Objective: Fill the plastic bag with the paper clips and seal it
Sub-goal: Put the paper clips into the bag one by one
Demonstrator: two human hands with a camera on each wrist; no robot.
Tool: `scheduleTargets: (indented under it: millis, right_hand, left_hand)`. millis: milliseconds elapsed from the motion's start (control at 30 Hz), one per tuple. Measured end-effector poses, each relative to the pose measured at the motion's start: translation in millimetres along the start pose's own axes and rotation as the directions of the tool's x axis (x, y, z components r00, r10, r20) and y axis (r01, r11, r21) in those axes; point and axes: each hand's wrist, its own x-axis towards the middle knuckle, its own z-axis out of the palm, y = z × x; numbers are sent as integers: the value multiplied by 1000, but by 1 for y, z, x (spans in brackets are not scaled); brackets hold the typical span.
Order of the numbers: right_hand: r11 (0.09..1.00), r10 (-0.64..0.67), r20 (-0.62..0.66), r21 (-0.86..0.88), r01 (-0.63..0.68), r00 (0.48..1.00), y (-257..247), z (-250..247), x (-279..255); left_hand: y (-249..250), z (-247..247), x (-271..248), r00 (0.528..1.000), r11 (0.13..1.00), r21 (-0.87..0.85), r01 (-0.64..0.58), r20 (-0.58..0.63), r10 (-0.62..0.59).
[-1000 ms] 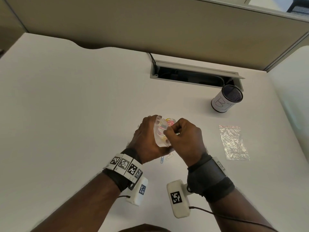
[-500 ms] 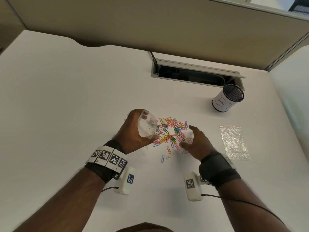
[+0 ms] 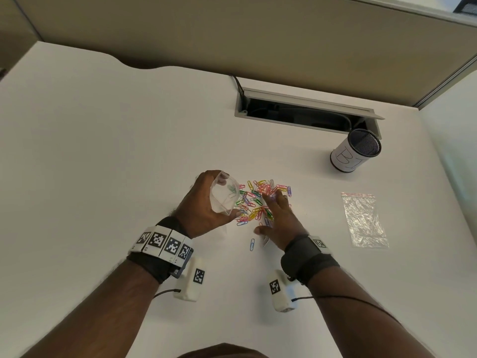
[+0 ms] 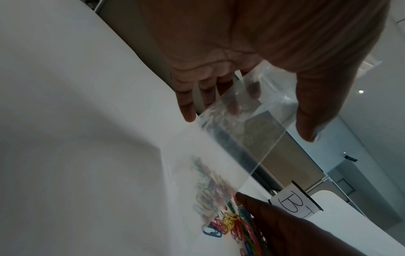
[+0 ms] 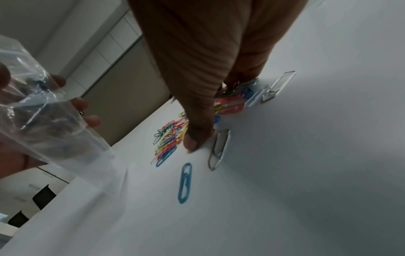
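Observation:
My left hand grips a small clear plastic bag just above the desk, its mouth held open toward the right. A few clips show inside it. A heap of coloured paper clips lies right beside the bag. My right hand lies over the heap's right side with fingers spread, thumb down on the desk. A lone blue clip and a silver clip lie nearer me. The left wrist view shows the bag between thumb and fingers, above the heap of clips.
A second clear bag lies flat on the white desk to the right. A mesh pen cup with a paper label stands at the back right, in front of an open cable slot. A partition wall runs along the back.
A second ago both hands met at the bag's mouth. The left hand has since drawn the bag to the left, and the right hand has dropped onto the heap of clips.

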Motion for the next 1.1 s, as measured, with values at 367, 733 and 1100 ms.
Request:
scheduleTargets:
  millis: [367,733,1100]
  right_hand:
    - [957,-164,-151,-263,120,975,-1,-5,-1]
    - [979,-133,-169,-177,102,977,-5,-25,-5]
    - [628,86,-169,775,78,982,-39,-82,-26]
  left_hand:
    - [2,0,0,1000,1000,-5,-12,-10,12]
    - [1,1,-2,1000,1000,20,4,27,-4]
    - [-4,5,-1,999,1000,20,-1,37,0]
